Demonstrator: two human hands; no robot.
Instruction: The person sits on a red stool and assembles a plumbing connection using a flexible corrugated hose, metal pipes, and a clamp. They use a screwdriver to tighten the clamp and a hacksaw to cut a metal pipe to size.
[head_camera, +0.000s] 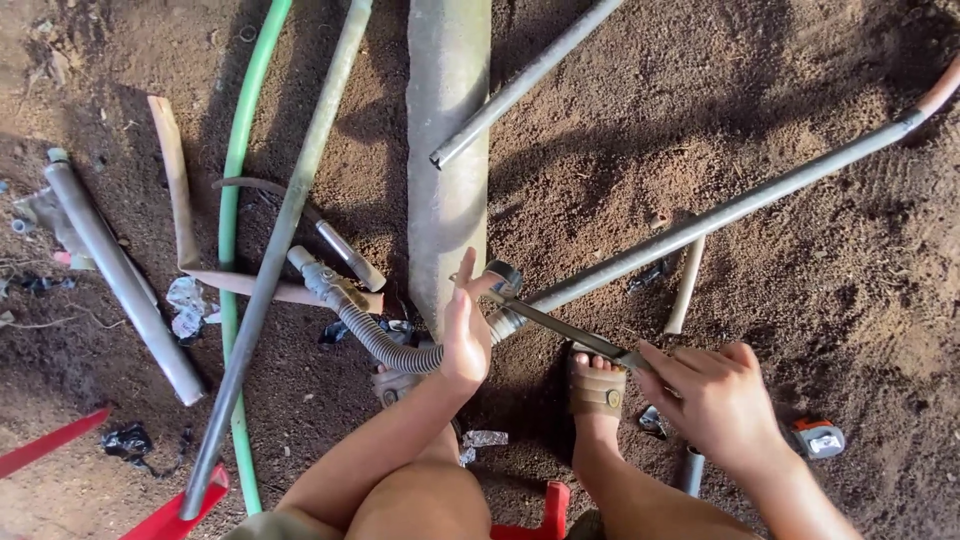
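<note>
My left hand (466, 330) is wrapped around the end of a grey corrugated hose (385, 345), close to where it meets a long grey pipe (720, 212) that runs up to the right. A metal clamp ring (503, 275) sits at that joint, just above my fingertips. My right hand (715, 400) grips the handle of a thin metal tool (560, 328), a blade or pliers; its tip reaches the clamp. My sandalled feet (597, 390) stand on brown soil below the joint.
A thick grey post (447, 150) lies up the middle. A green hose (232, 220), several grey pipes (120, 275) (525, 80) and a wooden stick (172, 175) lie on the soil at left. Red tool handles (170, 515) are at the bottom left, an orange-grey object (818, 438) at right.
</note>
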